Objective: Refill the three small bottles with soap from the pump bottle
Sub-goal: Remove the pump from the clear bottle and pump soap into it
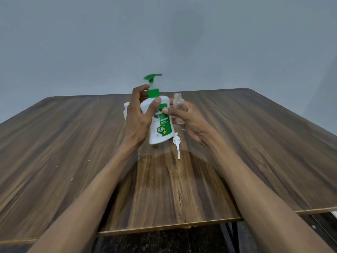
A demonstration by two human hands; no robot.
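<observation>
You have the white pump bottle (160,121) lifted off the wooden tabletop (73,143), tilted a little with its base toward you and its green pump head (152,77) up and away. Your left hand (138,114) wraps its upper body from the left: the thumb lies across the front just under the green collar, and the curled fingers reach round near the pump stem. That grip is closed on the bottle.

Your right hand (187,117) holds a clear small bottle (178,106) upright just to the right of the pump bottle, its open neck showing above the fingers. The thumb reaches left and touches the pump bottle's label. Most of the small bottle's body is hidden by the palm and fingers, and motion blur makes its fill level impossible to judge.

A white spray pump with its dip tube (177,145) lies on the tabletop just below the pump bottle's base, the tube pointing toward you.

Behind your left hand, something white (126,108) peeks out on the far left side; it is mostly covered, so you cannot tell whether it is one bottle or two. A third small bottle cannot be made out.

The near edge of the tabletop steps at two levels, and the floor beneath is dark and unclear. Both forearms run out of the bottom of the view.
</observation>
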